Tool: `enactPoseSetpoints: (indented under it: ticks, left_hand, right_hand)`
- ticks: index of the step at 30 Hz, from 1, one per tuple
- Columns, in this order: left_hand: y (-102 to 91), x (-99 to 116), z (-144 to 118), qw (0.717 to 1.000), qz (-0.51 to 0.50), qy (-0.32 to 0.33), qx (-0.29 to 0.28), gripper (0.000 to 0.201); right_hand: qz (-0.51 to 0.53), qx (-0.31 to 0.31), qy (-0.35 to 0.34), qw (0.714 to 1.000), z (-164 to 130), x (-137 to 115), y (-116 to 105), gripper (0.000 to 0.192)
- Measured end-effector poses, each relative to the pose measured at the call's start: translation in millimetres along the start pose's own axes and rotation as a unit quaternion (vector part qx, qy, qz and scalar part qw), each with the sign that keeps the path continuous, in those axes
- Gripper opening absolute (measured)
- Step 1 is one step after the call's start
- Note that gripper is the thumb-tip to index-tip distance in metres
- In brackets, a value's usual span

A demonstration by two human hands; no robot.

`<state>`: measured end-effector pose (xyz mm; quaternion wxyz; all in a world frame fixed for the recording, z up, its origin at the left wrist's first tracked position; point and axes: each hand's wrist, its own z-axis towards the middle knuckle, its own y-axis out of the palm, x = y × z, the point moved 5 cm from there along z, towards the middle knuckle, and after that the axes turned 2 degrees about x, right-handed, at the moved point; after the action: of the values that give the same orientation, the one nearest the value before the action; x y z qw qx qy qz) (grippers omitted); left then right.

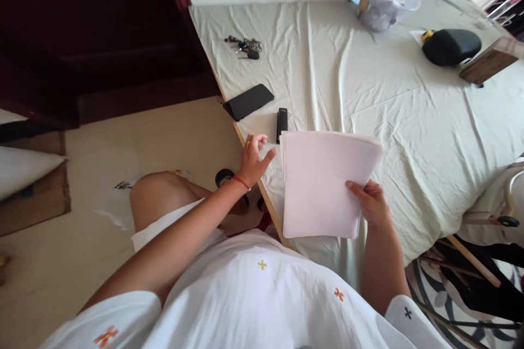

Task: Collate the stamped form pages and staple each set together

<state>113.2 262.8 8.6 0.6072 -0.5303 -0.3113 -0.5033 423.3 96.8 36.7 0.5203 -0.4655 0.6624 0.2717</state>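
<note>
The right hand [373, 203] was clamped on the paper stack's [325, 182] lower right edge over the sheeted desk [409, 120], the left hand [252, 161] hovered spread beside the stapler [281, 123], and squaring the sheets first looked wise.

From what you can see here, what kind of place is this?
Probably a room in a home, used as a makeshift desk. A table covered with a wrinkled pale sheet holds personal items: keys, a black phone, and a stack of white paper held by the right hand.
</note>
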Motion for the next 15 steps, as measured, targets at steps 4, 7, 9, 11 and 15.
enactPoseSetpoints:
  ticks: [4,7,9,11,15]
  left_hand:
    - [25.3,28.2,-30.9,0.955,-0.23,-0.096,-0.162,0.076]
    - [36.3,55.7,-30.2,0.922,-0.293,-0.15,-0.206,0.062]
    - [28.7,72.8,-15.6,0.934,-0.284,-0.149,-0.157,0.054]
    - [13.5,89.1,2.6,0.957,-0.252,-0.102,-0.103,0.048]
    - [-3.7,97.3,24.5,0.972,-0.2,-0.011,-0.125,0.069]
  right_hand:
    - [0.044,0.083,-0.091,0.991,-0.6,-24.1,-7.9,0.022]
    - [0.058,0.112,-0.173,0.977,4.9,-47.1,4.8,0.018]
    - [0.073,0.117,-0.242,0.96,8.3,-64.5,14.4,0.02]
    - [0.095,0.109,-0.304,0.942,11.7,-79.8,20.2,0.026]
    - [0.068,-0.003,-0.322,0.944,22.7,-94.6,29.7,0.034]
